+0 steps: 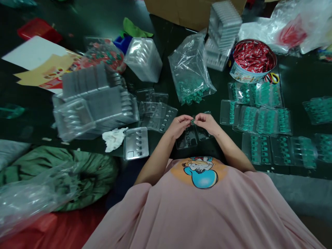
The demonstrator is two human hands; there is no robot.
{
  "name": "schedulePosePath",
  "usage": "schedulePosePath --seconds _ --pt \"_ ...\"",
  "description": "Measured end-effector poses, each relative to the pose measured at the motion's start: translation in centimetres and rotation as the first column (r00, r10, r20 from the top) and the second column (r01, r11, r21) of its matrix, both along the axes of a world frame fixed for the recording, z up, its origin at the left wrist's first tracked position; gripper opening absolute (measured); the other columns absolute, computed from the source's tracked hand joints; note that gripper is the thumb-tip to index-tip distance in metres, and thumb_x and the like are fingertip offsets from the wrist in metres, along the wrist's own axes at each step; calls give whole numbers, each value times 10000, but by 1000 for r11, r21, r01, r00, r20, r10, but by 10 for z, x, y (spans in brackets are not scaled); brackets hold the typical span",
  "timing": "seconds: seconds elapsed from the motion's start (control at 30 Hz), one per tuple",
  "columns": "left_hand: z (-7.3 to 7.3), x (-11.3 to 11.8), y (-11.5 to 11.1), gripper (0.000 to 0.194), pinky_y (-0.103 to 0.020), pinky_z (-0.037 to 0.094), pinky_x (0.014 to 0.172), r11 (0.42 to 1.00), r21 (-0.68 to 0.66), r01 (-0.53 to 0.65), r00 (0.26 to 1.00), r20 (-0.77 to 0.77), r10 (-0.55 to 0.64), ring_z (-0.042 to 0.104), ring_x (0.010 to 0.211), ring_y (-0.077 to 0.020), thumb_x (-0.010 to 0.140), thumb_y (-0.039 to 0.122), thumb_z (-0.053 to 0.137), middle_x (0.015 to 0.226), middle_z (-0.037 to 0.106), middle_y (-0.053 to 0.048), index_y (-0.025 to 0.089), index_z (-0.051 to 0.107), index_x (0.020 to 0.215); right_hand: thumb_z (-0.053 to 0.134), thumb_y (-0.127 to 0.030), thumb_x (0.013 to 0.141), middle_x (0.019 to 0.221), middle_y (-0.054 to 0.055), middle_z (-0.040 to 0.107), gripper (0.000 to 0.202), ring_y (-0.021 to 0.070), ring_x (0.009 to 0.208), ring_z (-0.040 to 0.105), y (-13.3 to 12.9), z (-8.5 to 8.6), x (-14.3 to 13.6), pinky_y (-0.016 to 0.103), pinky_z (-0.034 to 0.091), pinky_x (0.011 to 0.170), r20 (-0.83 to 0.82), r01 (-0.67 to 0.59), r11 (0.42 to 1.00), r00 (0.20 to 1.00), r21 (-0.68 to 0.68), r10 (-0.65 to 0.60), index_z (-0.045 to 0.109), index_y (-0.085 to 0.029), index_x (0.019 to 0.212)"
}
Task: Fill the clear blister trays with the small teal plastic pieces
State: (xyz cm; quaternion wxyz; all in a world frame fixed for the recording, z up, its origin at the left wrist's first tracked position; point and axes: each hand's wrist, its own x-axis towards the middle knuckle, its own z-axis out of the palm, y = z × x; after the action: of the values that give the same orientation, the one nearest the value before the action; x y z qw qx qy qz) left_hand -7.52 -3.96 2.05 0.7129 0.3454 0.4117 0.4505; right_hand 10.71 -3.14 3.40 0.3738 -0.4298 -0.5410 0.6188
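Observation:
My left hand [180,125] and my right hand [204,122] meet fingertip to fingertip over the table's front edge. Both pinch one small green piece [192,121] between them. Below them lie clear plastic trays [187,139], partly hidden by the hands. An open clear bag [190,69] with green pieces [191,93] at its mouth is just beyond. To the left are loose clear trays [162,117] and a single tray [136,143] near the edge. On the right, several trays [264,119] hold rows of green pieces.
Stacked clear trays [95,100] stand at the left, with another stack [144,58] behind and a tall one [224,27] at the back. A round tin [246,74] of red packets stands back right, beside scissors [273,78]. Crumpled white tissue [113,139] lies left.

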Motion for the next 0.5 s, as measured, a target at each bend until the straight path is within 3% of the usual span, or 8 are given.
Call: schedulePosePath --seconds 0.1,0.23,0.5 --pt "2 -1 0 322 -221 486 702 996 -36 83 992 98 -79 618 721 -96 570 254 908 792 669 8 171 712 812 720 -339 691 641 -56 536 213 74 582 424 -5 0 -3 232 332 595 -82 -3 999 997 -54 -2 583 -176 706" --pt "4 3 0 343 -207 471 681 994 13 107 990 95 -108 598 687 -82 547 232 917 755 649 17 163 692 797 716 -312 680 669 -47 567 185 82 610 456 -10 2 -3 237 356 622 -130 13 996 991 -83 -24 589 -180 701" --pt "8 18 -1 282 -232 463 681 996 80 -47 998 -43 50 565 641 -91 524 224 876 682 652 12 161 742 764 680 -271 700 695 -37 595 120 101 653 510 -17 -3 -2 254 400 661 -111 176 984 978 -17 -177 594 -188 703"
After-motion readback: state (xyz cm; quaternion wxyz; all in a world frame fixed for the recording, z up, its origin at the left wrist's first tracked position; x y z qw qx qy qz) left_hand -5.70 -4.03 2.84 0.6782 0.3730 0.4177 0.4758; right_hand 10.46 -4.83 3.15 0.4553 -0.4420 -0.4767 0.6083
